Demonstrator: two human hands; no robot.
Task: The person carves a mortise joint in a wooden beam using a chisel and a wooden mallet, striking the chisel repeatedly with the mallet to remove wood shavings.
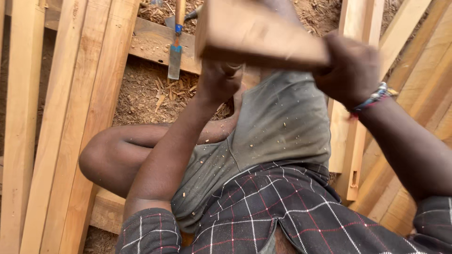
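Two hands, left [219, 82] and right [351, 68], both gripping one wooden block [256, 35]; one chisel [175, 49] beyond.

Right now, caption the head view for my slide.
Both hands, left hand and right hand, hold a wooden block raised above the lap, planks alongside.

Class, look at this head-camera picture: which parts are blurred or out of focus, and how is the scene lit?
Head view: the wood block held up close is soft and blurred, as are the right hand and left hand; the planks, chisel and shorts are sharper; light is even and diffuse, with no glare or hard shadows.
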